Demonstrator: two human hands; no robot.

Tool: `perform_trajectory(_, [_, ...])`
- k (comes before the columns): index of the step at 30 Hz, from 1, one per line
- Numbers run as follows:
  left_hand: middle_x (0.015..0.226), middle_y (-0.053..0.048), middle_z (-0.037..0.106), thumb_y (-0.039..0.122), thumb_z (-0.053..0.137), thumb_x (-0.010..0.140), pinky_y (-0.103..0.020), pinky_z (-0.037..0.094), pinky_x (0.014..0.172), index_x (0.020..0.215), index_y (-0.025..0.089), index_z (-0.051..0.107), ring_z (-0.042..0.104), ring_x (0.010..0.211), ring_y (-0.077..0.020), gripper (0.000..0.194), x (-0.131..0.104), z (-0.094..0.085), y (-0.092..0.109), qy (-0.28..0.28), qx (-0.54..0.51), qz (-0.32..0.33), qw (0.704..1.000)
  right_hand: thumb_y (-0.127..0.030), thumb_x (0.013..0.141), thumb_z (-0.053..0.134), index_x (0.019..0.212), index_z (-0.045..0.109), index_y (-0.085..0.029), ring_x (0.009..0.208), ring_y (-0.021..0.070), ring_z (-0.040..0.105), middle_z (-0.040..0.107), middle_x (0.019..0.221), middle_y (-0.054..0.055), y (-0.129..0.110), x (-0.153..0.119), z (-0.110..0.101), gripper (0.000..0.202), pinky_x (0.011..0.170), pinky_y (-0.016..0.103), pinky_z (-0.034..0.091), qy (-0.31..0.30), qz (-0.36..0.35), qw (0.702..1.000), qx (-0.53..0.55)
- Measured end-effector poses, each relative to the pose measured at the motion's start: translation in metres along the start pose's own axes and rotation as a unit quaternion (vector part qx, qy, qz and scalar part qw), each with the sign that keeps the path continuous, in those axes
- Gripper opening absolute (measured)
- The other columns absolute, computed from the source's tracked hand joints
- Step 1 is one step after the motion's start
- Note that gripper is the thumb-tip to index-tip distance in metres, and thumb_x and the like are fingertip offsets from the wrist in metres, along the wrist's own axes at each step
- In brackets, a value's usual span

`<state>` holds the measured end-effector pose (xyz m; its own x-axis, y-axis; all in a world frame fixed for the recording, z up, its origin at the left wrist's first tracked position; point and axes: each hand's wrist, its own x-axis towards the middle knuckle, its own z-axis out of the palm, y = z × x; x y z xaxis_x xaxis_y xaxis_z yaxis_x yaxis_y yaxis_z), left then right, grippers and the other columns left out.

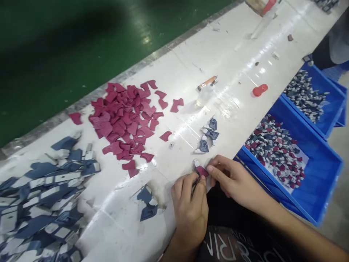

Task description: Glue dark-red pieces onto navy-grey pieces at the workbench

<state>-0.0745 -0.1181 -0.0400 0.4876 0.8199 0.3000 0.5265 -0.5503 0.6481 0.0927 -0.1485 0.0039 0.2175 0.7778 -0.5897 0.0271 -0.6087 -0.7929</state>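
Observation:
Near the table's front edge, my left hand [191, 203] has its fingers closed on a small piece with a maroon part and a pale tab [201, 170]. My right hand [231, 176] pinches the right end of the same piece between thumb and forefinger. Just beyond the hands lie several dark blue-grey pieces [204, 146] with pale tabs. To the left of my left hand rest a few more dark blue pieces [148, 211]. Farther left is a loose heap of flat maroon pieces [125, 120].
A large pile of blue and pale grey pieces [46, 196] covers the left end of the white table [180, 72]. An orange lighter [207, 83], a clear bottle [203, 96] and a red object [260, 90] lie farther back. Blue bins [324, 174] of finished-looking small pieces stand along the right edge.

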Motion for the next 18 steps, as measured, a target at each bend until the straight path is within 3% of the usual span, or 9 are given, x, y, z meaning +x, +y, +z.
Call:
perform_trajectory(4, [0.108, -0.007, 0.074, 0.002, 0.064, 0.100, -0.039, 0.055, 0.091, 0.105, 0.021, 0.071, 0.065, 0.100, -0.0229, 0.021, -0.003, 0.002, 0.001, 0.016, 0.021, -0.021, 0.999, -0.049, 0.110, 0.063, 0.101, 0.073, -0.024, 0.065, 0.0183, 0.065, 0.072, 0.079, 0.002, -0.024, 0.012, -0.005, 0.028, 0.058, 0.030, 0.048, 0.073, -0.114, 0.984, -0.114])
perform_trajectory(8, [0.109, -0.007, 0.074, -0.003, 0.058, 0.097, -0.040, 0.055, 0.091, 0.108, 0.021, 0.070, 0.063, 0.102, -0.0245, 0.029, -0.005, 0.004, 0.002, 0.024, 0.045, -0.038, 0.998, -0.028, 0.110, 0.062, 0.110, 0.076, -0.023, 0.077, 0.0197, 0.069, 0.075, 0.102, 0.005, -0.053, 0.053, 0.010, 0.015, 0.071, 0.033, 0.049, 0.062, -0.252, 0.924, -0.280])
perform_trajectory(13, [0.106, -0.005, 0.073, -0.002, 0.060, 0.099, -0.038, 0.054, 0.091, 0.102, 0.022, 0.069, 0.062, 0.099, -0.0222, 0.026, -0.003, 0.005, 0.003, 0.057, 0.056, -0.056, 0.995, -0.027, 0.108, 0.064, 0.117, 0.074, -0.020, 0.083, 0.0233, 0.071, 0.072, 0.113, 0.007, -0.081, 0.105, 0.041, 0.015, 0.065, 0.035, 0.043, 0.045, -0.256, 0.856, -0.447])
perform_trajectory(18, [0.103, -0.004, 0.072, 0.003, 0.062, 0.101, -0.037, 0.053, 0.089, 0.100, 0.022, 0.068, 0.063, 0.096, -0.0214, 0.020, 0.000, 0.008, 0.004, 0.103, 0.064, -0.080, 0.989, -0.039, 0.113, 0.058, 0.122, 0.069, -0.016, 0.097, 0.0306, 0.075, 0.071, 0.121, 0.014, -0.097, 0.125, 0.064, 0.027, 0.067, 0.036, 0.048, 0.079, -0.248, 0.831, -0.492])
